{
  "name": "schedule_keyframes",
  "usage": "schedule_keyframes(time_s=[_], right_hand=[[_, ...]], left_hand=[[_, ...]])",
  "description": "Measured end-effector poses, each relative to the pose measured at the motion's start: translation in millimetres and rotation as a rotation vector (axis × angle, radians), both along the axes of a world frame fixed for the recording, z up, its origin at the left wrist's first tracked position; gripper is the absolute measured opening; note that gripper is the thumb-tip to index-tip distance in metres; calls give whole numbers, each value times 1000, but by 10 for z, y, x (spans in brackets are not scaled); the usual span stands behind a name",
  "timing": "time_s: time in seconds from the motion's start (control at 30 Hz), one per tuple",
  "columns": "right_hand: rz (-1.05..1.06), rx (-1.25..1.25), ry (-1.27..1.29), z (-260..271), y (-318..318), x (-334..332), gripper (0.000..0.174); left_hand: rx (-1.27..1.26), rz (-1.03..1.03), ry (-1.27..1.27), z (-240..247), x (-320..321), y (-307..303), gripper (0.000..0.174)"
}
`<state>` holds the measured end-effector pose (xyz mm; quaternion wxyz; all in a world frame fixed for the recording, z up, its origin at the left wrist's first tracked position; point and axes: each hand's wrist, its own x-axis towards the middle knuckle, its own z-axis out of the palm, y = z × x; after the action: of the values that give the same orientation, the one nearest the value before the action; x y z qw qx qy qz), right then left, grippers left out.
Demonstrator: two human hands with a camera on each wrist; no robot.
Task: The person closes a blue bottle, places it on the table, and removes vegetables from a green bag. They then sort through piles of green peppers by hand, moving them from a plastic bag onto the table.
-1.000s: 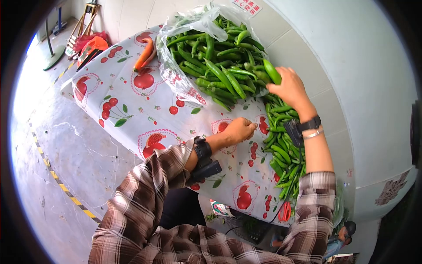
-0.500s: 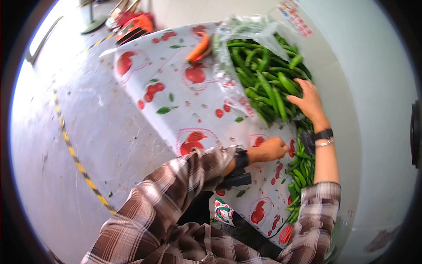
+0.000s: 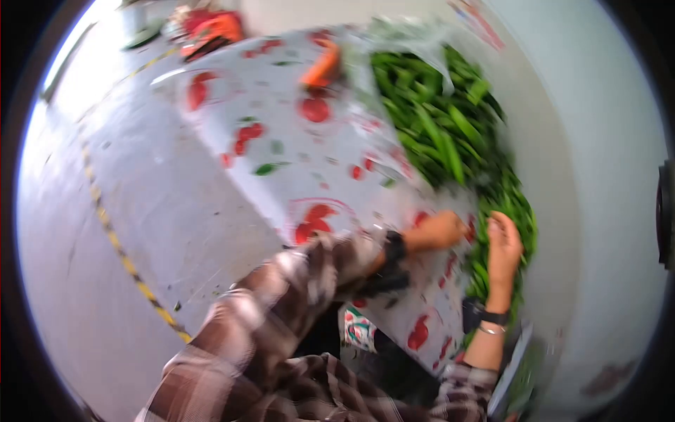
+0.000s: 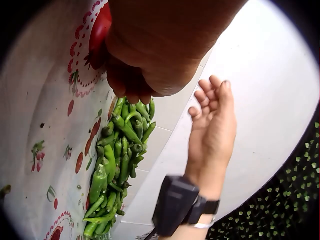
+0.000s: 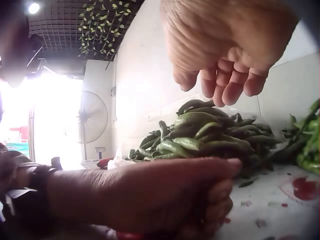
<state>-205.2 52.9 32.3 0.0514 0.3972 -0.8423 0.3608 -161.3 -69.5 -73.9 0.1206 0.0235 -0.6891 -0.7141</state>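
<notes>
Green peppers fill a clear plastic bag on the table; more green peppers lie in a long pile beside it. My right hand is raised over that pile, palm up, with fingers loosely bent and nothing in them; the right wrist view shows the same hand empty. Just left of it, my left hand hovers above the cloth with its fingers curled in. No object shows in the left hand in the left wrist view, though its palm is partly hidden.
A fruit-patterned cloth covers the table. Orange-red peppers lie left of the bag. The wall runs along the right side. On the floor behind is an orange item; a fan stands farther off.
My right hand has left the peppers at the bag and come down beside my left hand, turning palm up. The left hand stays nearly in place. The head view has shifted since the first frame.
</notes>
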Motion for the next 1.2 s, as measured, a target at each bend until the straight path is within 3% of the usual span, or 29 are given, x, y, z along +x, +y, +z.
schedule_keyframes(time_s=[0.07,0.17,0.4,0.87,1.07,1.2], right_hand=[[-145,4,-120,-83,377,87,24],[-365,-8,-157,-68,981,102,24],[-605,-84,-275,72,2165,101,23],[-818,136,-47,-127,3062,380,36],[-986,74,-10,-226,3624,315,44],[-1155,-134,-218,-261,3820,370,49]], left_hand=[[-57,-17,0,-44,-55,-1,34],[72,-73,-99,-11,-62,28,39],[106,-151,-98,66,-3,-1,41],[115,-150,-106,91,-22,-2,41],[94,-164,-109,92,-27,-2,42],[105,-160,-140,103,-20,-1,42]])
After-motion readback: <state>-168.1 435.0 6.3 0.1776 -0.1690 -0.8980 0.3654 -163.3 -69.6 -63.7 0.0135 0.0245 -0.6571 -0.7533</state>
